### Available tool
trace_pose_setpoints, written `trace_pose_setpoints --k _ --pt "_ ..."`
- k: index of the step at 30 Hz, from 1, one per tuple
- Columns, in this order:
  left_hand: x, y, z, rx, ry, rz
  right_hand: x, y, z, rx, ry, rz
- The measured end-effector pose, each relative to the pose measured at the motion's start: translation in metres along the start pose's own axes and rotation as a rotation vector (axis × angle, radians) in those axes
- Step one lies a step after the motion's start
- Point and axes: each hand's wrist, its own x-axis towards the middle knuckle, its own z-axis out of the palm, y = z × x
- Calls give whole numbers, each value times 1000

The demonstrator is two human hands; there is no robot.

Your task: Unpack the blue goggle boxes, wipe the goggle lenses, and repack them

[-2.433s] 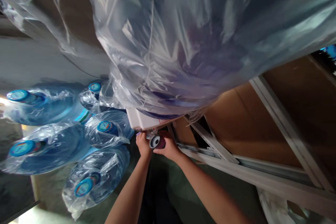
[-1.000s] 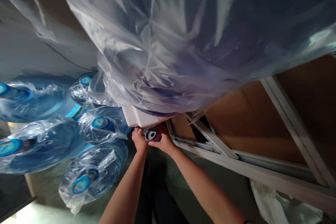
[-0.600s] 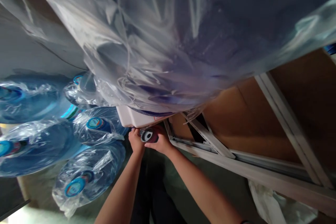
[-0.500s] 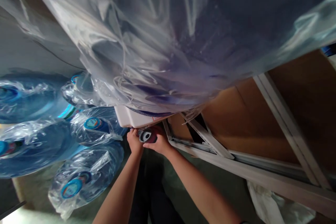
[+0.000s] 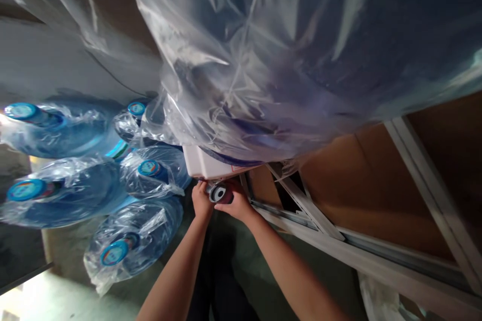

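My right hand (image 5: pixel 237 203) is wrapped round a dark reddish cup (image 5: pixel 227 194) with a grey rim, tilted so its top faces me. Inside the rim shows a pale ring with a dark centre. Beside it, my left hand (image 5: pixel 202 200) has its fingers curled at the cup's left side, just under a white plastic housing (image 5: pixel 205 163); what they grip is hidden. A small dark knob (image 5: pixel 201 179) shows at its fingertips. Above the housing bulges a large bottle wrapped in clear plastic (image 5: pixel 263 70), filling the upper view.
Several blue water bottles in plastic wrap stand at the left, among them a near bottle (image 5: pixel 150 241) by my left arm. A pale metal frame (image 5: pixel 331 251) with brown panels (image 5: pixel 361 180) runs along the right. A crumpled white bag (image 5: pixel 376 296) lies at the lower right.
The view has shifted, so the bottles and my hands appear farther right. Both hands keep their places at the cup below the white housing.
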Motion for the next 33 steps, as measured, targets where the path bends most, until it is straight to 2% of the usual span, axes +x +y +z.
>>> trace_pose_setpoints --k 6,13,33 --pt "1 0 -1 -46 12 11 0 7 3 3 5 10" --pt "-4 -1 2 -110 46 -47 -1 11 2 22 2 -4" --pt "-1 1 -2 -79 -33 -75 1 5 -5 194 11 19"
